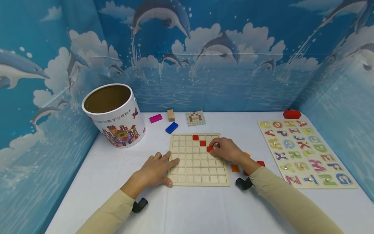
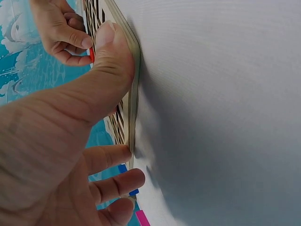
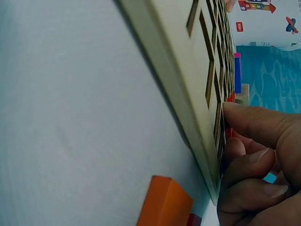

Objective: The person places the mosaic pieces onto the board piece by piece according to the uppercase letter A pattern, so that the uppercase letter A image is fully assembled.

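Observation:
A wooden grid board (image 1: 190,170) lies flat on the table, with two red square tiles, one (image 1: 195,137) in its top row and one (image 1: 203,143) a row lower to the right. My right hand (image 1: 226,150) pinches a third red tile (image 1: 210,149) between thumb and finger at a cell farther down that diagonal. In the right wrist view this tile (image 3: 229,132) shows only as a sliver by the fingertips. My left hand (image 1: 155,169) rests with spread fingers on the board's left edge, and its thumb (image 2: 115,52) presses the near corner.
Orange (image 1: 235,168) and red (image 1: 261,163) tiles lie right of the board, partly under my right forearm. A small pattern card (image 1: 195,118) and blue (image 1: 171,127), pink (image 1: 155,118) and plain wooden (image 1: 170,115) blocks sit behind. A bucket (image 1: 117,117) stands left; an alphabet board (image 1: 309,156) lies right.

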{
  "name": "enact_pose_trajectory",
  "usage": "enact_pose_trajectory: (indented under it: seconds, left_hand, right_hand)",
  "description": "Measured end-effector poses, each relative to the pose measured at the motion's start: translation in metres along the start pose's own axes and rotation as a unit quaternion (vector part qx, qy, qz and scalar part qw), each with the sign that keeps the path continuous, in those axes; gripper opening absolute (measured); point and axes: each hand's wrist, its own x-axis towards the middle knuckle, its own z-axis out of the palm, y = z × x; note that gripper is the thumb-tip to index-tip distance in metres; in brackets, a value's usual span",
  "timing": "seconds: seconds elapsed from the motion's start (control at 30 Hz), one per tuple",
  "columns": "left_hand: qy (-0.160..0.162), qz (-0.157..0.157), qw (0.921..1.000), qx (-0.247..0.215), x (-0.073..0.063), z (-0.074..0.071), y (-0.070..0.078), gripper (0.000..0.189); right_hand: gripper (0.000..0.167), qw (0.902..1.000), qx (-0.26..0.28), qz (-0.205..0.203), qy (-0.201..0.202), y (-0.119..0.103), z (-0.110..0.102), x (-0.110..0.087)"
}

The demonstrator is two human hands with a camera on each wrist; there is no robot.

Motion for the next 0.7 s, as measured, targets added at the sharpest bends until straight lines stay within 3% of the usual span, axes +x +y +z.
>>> enact_pose_trajectory:
  seconds: [0.2,0.47,0.7]
  left_hand:
    - [0.002,0.003,1.0,0.002,0.0,0.0,-0.001,0.093]
    - [0.002,0.006,1.0,0.002,0.0,0.0,0.0,0.093]
    - [0.001,0.004,1.0,0.001,0.0,0.001,0.001,0.092]
  right_hand:
    - [0.037,0.9997,0.005,0.007,0.025,0.005,-0.023,-0.006]
    - [0.045,0.9969,0.027,0.035,0.066,0.042,-0.07,-0.041]
    - [0.051,0.995,0.048,0.068,0.056,0.072,-0.08,-0.066]
